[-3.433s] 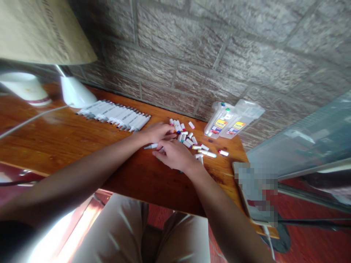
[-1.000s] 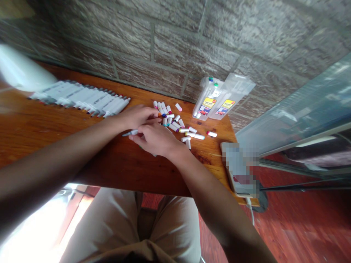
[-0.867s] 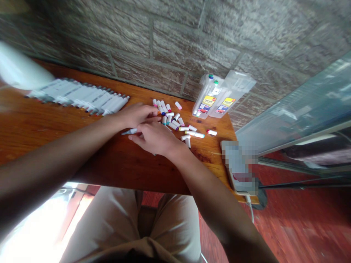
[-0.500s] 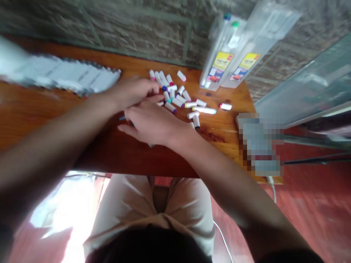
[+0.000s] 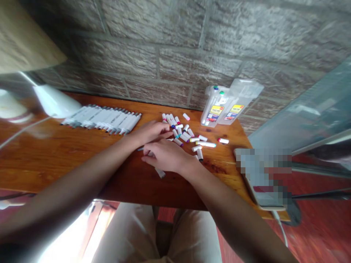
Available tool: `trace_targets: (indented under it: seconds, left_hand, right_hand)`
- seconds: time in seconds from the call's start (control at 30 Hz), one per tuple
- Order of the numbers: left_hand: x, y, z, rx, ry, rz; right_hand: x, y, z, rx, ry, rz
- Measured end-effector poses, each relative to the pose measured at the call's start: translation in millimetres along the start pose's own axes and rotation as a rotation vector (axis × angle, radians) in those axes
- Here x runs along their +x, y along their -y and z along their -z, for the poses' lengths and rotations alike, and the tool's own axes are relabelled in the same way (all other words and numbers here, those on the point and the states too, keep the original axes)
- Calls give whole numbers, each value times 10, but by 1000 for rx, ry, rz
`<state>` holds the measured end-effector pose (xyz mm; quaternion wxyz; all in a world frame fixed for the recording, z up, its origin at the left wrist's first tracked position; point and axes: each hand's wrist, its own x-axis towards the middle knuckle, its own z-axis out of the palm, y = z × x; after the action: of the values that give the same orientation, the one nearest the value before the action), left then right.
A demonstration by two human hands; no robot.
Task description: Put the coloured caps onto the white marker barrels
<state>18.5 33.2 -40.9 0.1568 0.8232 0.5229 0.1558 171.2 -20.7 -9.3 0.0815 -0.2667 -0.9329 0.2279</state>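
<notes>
My two hands meet over the wooden table (image 5: 55, 160). My right hand (image 5: 166, 156) is curled round a white marker (image 5: 160, 172), one end of which pokes out under the palm. A thin tip (image 5: 140, 149) shows to the left of its fingers. My left hand (image 5: 150, 132) lies just behind with bent fingers that touch the right hand's fingers. What it grips is hidden. A heap of several loose marker caps (image 5: 184, 134) with coloured ends lies right beside both hands.
A row of several white markers (image 5: 102, 118) lies at the back left, next to a white lamp base (image 5: 56, 104). Two clear plastic cases (image 5: 229, 106) lean on the stone wall. A blurred-out flat device (image 5: 263, 175) sits at the table's right edge.
The camera has tilted back up and the view has shifted. My hands have stayed together by the caps. The marker's end now shows under my right palm.
</notes>
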Motion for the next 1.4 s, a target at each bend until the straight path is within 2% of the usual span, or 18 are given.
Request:
trace_targets:
  seconds: [0.3, 1.4]
  left_hand:
    - [-20, -46, 83, -71, 6, -51]
    - [-18, -35, 85, -92, 1, -56]
  right_hand:
    - [-8, -81, 137, 15, 26, -31]
    - [3, -86, 108, 30, 21, -27]
